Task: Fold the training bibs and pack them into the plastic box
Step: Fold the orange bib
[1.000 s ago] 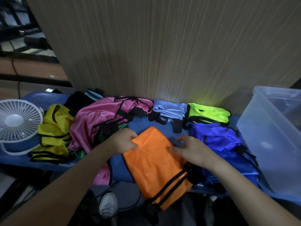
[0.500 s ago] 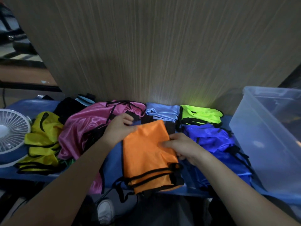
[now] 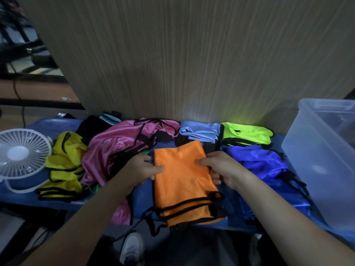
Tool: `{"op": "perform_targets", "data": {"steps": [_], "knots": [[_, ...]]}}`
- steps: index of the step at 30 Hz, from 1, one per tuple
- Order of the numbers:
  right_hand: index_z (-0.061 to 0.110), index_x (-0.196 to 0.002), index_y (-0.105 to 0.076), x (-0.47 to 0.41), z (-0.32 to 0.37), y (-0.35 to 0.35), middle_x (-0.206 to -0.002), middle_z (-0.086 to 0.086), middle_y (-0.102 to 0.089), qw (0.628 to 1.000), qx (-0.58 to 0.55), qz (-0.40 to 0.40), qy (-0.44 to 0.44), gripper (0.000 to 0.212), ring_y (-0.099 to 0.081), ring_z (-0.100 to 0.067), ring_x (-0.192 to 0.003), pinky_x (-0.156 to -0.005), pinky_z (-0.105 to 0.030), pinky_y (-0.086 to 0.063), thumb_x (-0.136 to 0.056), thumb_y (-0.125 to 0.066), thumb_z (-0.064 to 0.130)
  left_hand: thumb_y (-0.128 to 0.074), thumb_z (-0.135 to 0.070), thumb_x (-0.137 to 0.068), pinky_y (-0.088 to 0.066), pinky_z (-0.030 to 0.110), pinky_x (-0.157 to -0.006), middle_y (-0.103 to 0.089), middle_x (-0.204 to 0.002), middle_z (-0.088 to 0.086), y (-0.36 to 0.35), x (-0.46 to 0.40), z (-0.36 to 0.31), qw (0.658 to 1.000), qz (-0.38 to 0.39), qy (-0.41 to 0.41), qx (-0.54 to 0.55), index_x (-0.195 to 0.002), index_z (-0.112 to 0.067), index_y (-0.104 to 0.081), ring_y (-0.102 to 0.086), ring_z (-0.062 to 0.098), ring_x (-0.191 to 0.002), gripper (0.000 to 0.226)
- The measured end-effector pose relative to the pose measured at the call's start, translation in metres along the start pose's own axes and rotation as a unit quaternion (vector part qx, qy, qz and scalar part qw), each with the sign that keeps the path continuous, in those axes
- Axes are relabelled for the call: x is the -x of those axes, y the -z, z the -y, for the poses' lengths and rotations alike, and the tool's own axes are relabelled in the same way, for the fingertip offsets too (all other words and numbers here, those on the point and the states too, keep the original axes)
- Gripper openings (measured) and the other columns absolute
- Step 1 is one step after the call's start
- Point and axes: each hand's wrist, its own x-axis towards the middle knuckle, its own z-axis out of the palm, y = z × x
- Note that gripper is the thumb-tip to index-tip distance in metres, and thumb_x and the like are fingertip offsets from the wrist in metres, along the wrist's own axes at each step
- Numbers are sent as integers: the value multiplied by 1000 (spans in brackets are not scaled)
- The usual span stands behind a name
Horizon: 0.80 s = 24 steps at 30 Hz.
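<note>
The orange bib [image 3: 182, 181], a second ago lying askew with its black-trimmed end hanging off the near edge, now lies squared on the blue bench [image 3: 57, 196] as a narrow folded strip. The left hand [image 3: 143, 169] pinches its left edge, and the right hand [image 3: 221, 169] grips its right edge with curled fingers. One more fold looks due before it goes into the plastic box [image 3: 315, 156], far right. No writing or labels are legible.
</note>
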Motion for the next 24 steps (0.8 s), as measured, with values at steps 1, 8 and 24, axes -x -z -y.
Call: {"op": "perform_targets", "data": {"steps": [1,8,24], "knots": [[7,-85,-59,0,0,1,-47,1,-37,1000,2,0,-1,12,-27,-13,-38,-37,-21,-22,-91,-67,15,-81,-26,-83,-35,20,-42,-62,-70,6,-2,-3,-2,1000,15,5,-6,-113,-2,-64,-55,12,-56,42],[9,-88,-68,3,-1,9,-48,0,-42,1000,12,-3,22,14,-27,-14,-36,-36,-24,-29,-93,-64,22,-75,-30,-88,-30,20,-48,-61,-81,3,-16,-17,-13,997,63,12,-32,-98,-7,-72,-50,12,-65,26],[7,-90,-61,12,8,24,-56,-5,-46,991,-82,17,100,12,-29,-13,-37,-34,-23,-32,-89,-58,-4,-82,-32,-80,-29,18,-51,-65,-73,-9,-5,-16,-20,988,150,-14,33,-102,-18,-72,-50,6,-63,28]]}}
